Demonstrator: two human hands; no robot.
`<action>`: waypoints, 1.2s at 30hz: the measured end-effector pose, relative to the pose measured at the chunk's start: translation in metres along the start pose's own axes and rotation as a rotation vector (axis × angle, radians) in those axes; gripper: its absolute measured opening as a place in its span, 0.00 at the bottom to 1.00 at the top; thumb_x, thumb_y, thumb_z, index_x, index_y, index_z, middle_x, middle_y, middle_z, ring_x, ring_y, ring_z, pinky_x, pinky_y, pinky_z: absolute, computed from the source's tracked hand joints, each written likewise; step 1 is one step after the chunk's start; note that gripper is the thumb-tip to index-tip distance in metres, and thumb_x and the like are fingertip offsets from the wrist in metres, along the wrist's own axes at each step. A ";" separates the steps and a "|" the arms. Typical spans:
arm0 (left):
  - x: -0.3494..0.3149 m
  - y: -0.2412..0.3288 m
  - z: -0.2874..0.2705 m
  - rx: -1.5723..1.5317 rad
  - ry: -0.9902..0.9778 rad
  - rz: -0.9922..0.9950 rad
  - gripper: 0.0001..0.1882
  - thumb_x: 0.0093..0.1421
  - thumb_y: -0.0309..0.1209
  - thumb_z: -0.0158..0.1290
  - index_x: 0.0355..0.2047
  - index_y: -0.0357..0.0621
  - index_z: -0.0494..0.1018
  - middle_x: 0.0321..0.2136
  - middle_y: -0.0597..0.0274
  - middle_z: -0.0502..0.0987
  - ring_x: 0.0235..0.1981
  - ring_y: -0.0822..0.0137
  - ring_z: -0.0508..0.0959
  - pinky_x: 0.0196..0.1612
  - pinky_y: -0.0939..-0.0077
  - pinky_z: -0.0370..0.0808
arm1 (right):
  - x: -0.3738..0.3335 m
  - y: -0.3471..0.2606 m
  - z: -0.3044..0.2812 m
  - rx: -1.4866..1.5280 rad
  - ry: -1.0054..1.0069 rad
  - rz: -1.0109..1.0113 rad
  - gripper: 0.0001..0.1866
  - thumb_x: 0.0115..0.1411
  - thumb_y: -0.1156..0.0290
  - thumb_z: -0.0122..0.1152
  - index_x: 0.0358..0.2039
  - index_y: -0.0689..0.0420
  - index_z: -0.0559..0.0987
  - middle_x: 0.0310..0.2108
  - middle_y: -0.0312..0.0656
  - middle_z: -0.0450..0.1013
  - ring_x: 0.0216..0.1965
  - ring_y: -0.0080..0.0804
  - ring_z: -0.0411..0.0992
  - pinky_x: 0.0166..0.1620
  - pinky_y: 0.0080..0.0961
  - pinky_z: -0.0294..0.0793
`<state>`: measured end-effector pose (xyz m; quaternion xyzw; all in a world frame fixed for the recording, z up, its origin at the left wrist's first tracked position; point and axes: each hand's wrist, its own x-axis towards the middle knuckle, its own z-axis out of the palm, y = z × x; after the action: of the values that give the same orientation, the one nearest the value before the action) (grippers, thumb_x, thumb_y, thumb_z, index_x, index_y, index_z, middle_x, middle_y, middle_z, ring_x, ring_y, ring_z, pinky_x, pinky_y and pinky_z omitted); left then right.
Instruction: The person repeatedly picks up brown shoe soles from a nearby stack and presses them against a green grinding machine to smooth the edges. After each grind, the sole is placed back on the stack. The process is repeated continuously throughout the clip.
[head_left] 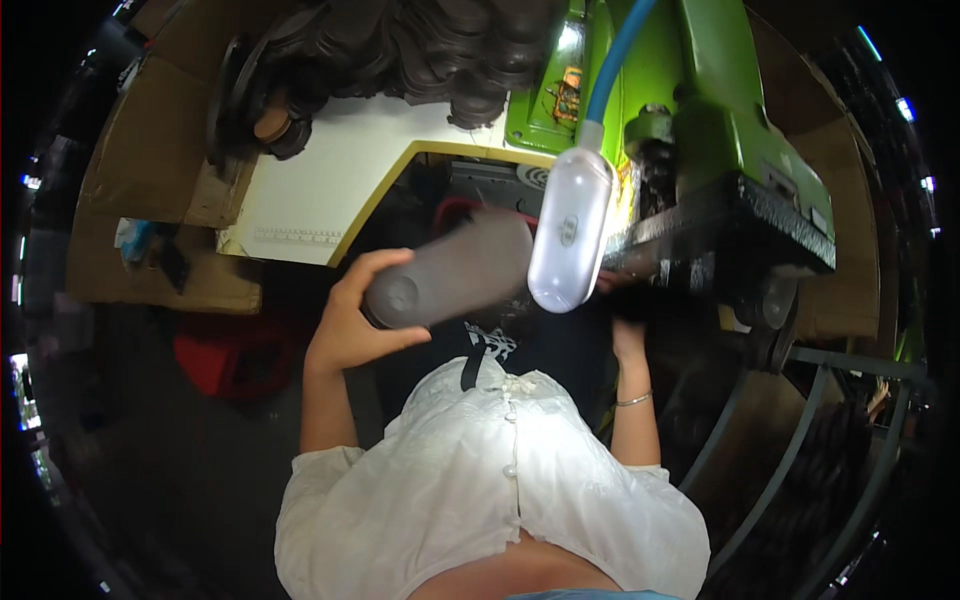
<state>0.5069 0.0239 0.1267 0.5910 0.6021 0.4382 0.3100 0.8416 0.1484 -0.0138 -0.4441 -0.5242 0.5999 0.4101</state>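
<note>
My left hand [352,318] grips one end of a dark grey shoe sole [455,268], thumb below and fingers above. The sole is smeared by motion and tilts up to the right, its far end close to the lamp. My right hand [628,325] reaches under the head of a green machine [735,120]. Shadow and the machine hide most of its fingers, so what they touch does not show. A long white lamp [572,235] on a blue flexible neck hangs between the two hands.
Many dark soles [390,50] are heaped on the white tabletop [300,205], which has a cut-out yellow edge. Cardboard [150,140] stands at left, with a red plastic stool or bin [235,355] below. A metal rack [770,475] is at lower right.
</note>
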 end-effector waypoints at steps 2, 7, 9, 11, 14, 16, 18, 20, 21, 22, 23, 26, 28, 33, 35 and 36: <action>0.011 0.007 0.010 -0.088 -0.285 0.190 0.32 0.30 0.29 0.68 0.40 0.43 0.70 0.44 0.56 0.70 0.46 0.61 0.70 0.49 0.70 0.66 | -0.011 -0.029 0.034 -0.094 -0.234 -0.042 0.28 0.45 0.72 0.64 0.48 0.64 0.67 0.46 0.43 0.67 0.47 0.30 0.66 0.51 0.28 0.63; 0.020 0.005 0.082 -0.617 -0.346 0.282 0.26 0.42 0.19 0.57 0.45 0.38 0.65 0.47 0.52 0.63 0.48 0.63 0.68 0.49 0.71 0.66 | -0.033 -0.034 0.045 -0.219 -0.716 0.111 0.27 0.42 0.66 0.69 0.42 0.64 0.73 0.40 0.44 0.72 0.43 0.28 0.69 0.47 0.21 0.65; 0.017 0.000 0.130 -0.631 -0.009 0.342 0.22 0.48 0.17 0.53 0.45 0.35 0.64 0.45 0.51 0.64 0.45 0.64 0.69 0.47 0.75 0.67 | -0.044 -0.023 0.032 -0.200 -0.648 0.220 0.21 0.43 0.67 0.68 0.37 0.65 0.75 0.34 0.42 0.75 0.37 0.26 0.71 0.42 0.21 0.68; 0.012 -0.007 0.160 -0.318 0.204 0.367 0.18 0.50 0.20 0.54 0.43 0.33 0.67 0.39 0.50 0.70 0.41 0.63 0.73 0.44 0.75 0.69 | -0.055 -0.027 0.034 -0.205 -0.485 0.091 0.16 0.46 0.68 0.66 0.33 0.65 0.76 0.29 0.40 0.76 0.31 0.24 0.72 0.38 0.21 0.69; 0.015 0.019 0.182 -0.487 0.104 0.088 0.17 0.52 0.28 0.55 0.40 0.29 0.69 0.30 0.51 0.75 0.34 0.65 0.76 0.39 0.76 0.71 | -0.067 -0.028 0.036 -0.119 -0.345 0.020 0.24 0.47 0.70 0.65 0.44 0.63 0.70 0.42 0.44 0.70 0.43 0.28 0.68 0.46 0.24 0.67; 0.026 0.019 0.184 -0.458 -0.095 -0.003 0.16 0.51 0.33 0.56 0.35 0.31 0.72 0.28 0.52 0.75 0.30 0.66 0.76 0.34 0.76 0.71 | -0.072 -0.019 0.035 -0.115 -0.330 0.109 0.29 0.47 0.70 0.65 0.49 0.62 0.66 0.46 0.43 0.66 0.47 0.30 0.65 0.49 0.26 0.64; 0.044 0.028 0.178 -0.435 -0.263 -0.186 0.17 0.52 0.41 0.55 0.27 0.35 0.74 0.24 0.53 0.75 0.25 0.68 0.74 0.29 0.76 0.70 | -0.072 -0.015 0.040 -0.099 -0.322 0.133 0.28 0.47 0.71 0.65 0.48 0.62 0.66 0.46 0.43 0.67 0.47 0.30 0.65 0.49 0.26 0.64; 0.064 0.030 0.166 -0.487 -0.343 -0.282 0.13 0.51 0.32 0.57 0.35 0.36 0.73 0.30 0.61 0.75 0.32 0.76 0.73 0.36 0.79 0.71 | -0.069 -0.025 0.047 -0.118 -0.382 0.171 0.28 0.45 0.73 0.65 0.48 0.63 0.66 0.45 0.43 0.68 0.47 0.31 0.65 0.49 0.25 0.64; 0.070 0.034 0.159 -0.618 -0.323 -0.269 0.13 0.52 0.30 0.56 0.36 0.37 0.72 0.31 0.62 0.75 0.33 0.75 0.73 0.37 0.79 0.71 | -0.066 -0.023 0.050 -0.086 -0.407 0.184 0.29 0.44 0.72 0.66 0.48 0.63 0.66 0.45 0.44 0.68 0.46 0.31 0.65 0.48 0.25 0.65; 0.070 0.041 0.151 -0.534 -0.294 -0.233 0.12 0.53 0.26 0.54 0.38 0.37 0.71 0.32 0.63 0.75 0.34 0.75 0.73 0.39 0.79 0.71 | -0.068 -0.020 0.050 -0.089 -0.412 0.187 0.28 0.44 0.70 0.66 0.46 0.64 0.68 0.43 0.45 0.69 0.45 0.30 0.67 0.47 0.24 0.65; 0.066 0.039 0.150 -0.576 -0.281 -0.233 0.12 0.53 0.26 0.53 0.38 0.37 0.71 0.32 0.63 0.75 0.34 0.75 0.73 0.39 0.79 0.71 | -0.071 -0.016 0.049 -0.091 -0.417 0.189 0.27 0.43 0.69 0.67 0.44 0.64 0.70 0.41 0.45 0.71 0.43 0.30 0.68 0.46 0.24 0.66; 0.054 0.031 0.146 -0.593 -0.238 -0.199 0.11 0.55 0.25 0.51 0.39 0.36 0.71 0.33 0.63 0.75 0.34 0.74 0.73 0.41 0.79 0.70 | -0.076 -0.005 0.023 -0.178 -0.502 0.276 0.23 0.41 0.68 0.68 0.38 0.65 0.74 0.34 0.43 0.73 0.37 0.28 0.70 0.42 0.23 0.68; 0.044 0.023 0.146 -0.667 -0.167 -0.247 0.11 0.56 0.26 0.50 0.39 0.36 0.71 0.33 0.62 0.75 0.34 0.74 0.73 0.41 0.78 0.70 | -0.072 -0.020 -0.002 -0.286 -0.556 0.348 0.21 0.40 0.68 0.69 0.34 0.66 0.75 0.30 0.42 0.74 0.33 0.26 0.71 0.40 0.21 0.68; 0.032 0.002 0.147 -0.639 -0.162 -0.286 0.12 0.58 0.31 0.48 0.40 0.36 0.70 0.32 0.63 0.75 0.34 0.74 0.73 0.40 0.79 0.70 | -0.064 -0.042 -0.081 -0.065 -0.157 0.171 0.20 0.38 0.75 0.66 0.34 0.67 0.75 0.30 0.42 0.74 0.32 0.26 0.71 0.40 0.21 0.69; 0.031 0.006 0.141 -0.594 -0.182 -0.322 0.15 0.58 0.33 0.47 0.42 0.36 0.69 0.33 0.64 0.74 0.35 0.74 0.72 0.42 0.78 0.69 | -0.051 -0.040 -0.090 0.446 0.152 0.026 0.22 0.41 0.79 0.61 0.41 0.67 0.71 0.36 0.44 0.72 0.37 0.31 0.71 0.43 0.25 0.70; 0.031 0.007 0.141 -0.609 -0.180 -0.321 0.15 0.58 0.33 0.48 0.43 0.36 0.68 0.34 0.64 0.73 0.35 0.74 0.72 0.42 0.78 0.68 | -0.043 -0.049 -0.086 0.426 0.188 -0.055 0.22 0.44 0.79 0.58 0.43 0.67 0.69 0.38 0.45 0.71 0.39 0.33 0.71 0.44 0.26 0.69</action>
<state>0.6324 0.0765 0.0772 0.4054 0.4992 0.4895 0.5889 0.9377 0.1352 0.0349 -0.3867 -0.3572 0.6416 0.5578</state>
